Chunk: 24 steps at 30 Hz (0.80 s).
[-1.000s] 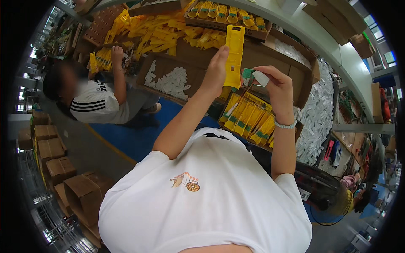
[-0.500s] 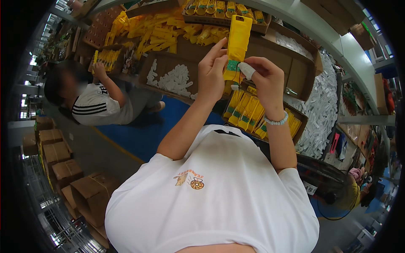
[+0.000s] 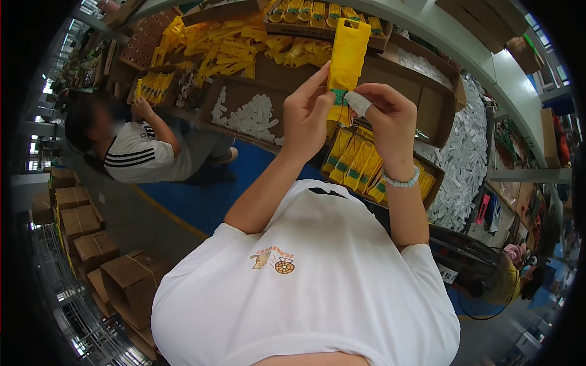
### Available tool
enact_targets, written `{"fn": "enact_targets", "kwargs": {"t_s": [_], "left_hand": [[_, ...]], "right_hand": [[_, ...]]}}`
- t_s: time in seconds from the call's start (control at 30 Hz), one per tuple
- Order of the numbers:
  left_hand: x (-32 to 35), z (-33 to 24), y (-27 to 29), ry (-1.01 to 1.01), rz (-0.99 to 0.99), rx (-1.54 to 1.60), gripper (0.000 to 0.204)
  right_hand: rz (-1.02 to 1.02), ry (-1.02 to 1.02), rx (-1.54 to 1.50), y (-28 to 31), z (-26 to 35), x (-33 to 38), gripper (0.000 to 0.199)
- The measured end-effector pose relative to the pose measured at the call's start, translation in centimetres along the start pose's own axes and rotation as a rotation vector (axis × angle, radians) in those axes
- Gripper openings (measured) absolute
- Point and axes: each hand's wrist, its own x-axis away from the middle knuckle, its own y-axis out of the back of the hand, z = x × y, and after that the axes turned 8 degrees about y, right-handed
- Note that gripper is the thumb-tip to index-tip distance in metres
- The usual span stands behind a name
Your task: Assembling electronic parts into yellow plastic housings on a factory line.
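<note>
Raised in front of me is a long yellow plastic casing [image 3: 349, 52] with a slot at its far end. My left hand [image 3: 305, 119] grips its left edge between thumb and fingers. A small green circuit board [image 3: 339, 97] shows in the lower part of the casing, and thin wires hang near it. My right hand [image 3: 392, 122], with white tape around one digit, is pinched closed at the right edge by the board. What lies between those fingertips is too small to make out. Just below, a cardboard box [image 3: 434, 198] holds similar yellow casings with green boards.
Loose yellow casings [image 3: 226, 49] pile up at the far left. White plastic pieces lie in a cardboard tray [image 3: 210, 119] and in a large heap [image 3: 461, 146] at right. A co-worker [image 3: 140, 149] sits at left holding a yellow part. A black fan [image 3: 467, 262] stands at lower right.
The casing has shifted slightly right and down, and its lower end is now more covered by my left hand. The co-worker's hand has lowered toward the box of yellow parts.
</note>
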Motion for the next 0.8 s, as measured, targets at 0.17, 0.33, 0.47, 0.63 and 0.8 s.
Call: {"fn": "enact_targets", "kwargs": {"t_s": [0.17, 0.33, 0.47, 0.63, 0.8], "left_hand": [[0.5, -0.6, -0.1, 0.011, 0.028, 0.057, 0.044], [0.4, -0.4, 0.0, 0.028, -0.005, 0.053, 0.042], [0.7, -0.6, -0.4, 0.080, -0.017, 0.145, 0.042], [0.9, -1.3, -0.7, 0.190, -0.026, 0.294, 0.041], [-0.3, -2.0, -0.8, 0.176, -0.031, 0.373, 0.041]], "right_hand": [[0.037, -0.055, -0.030, 0.4, 0.4, 0.2, 0.016], [0.044, -0.029, -0.013, 0.7, -0.1, 0.0, 0.020], [0.035, -0.049, -0.246, 0.6, -0.3, -0.1, 0.031], [0.131, -0.118, -0.324, 1.8, -0.3, -0.1, 0.039], [0.125, -0.087, -0.342, 1.2, -0.8, -1.0, 0.041]]}}
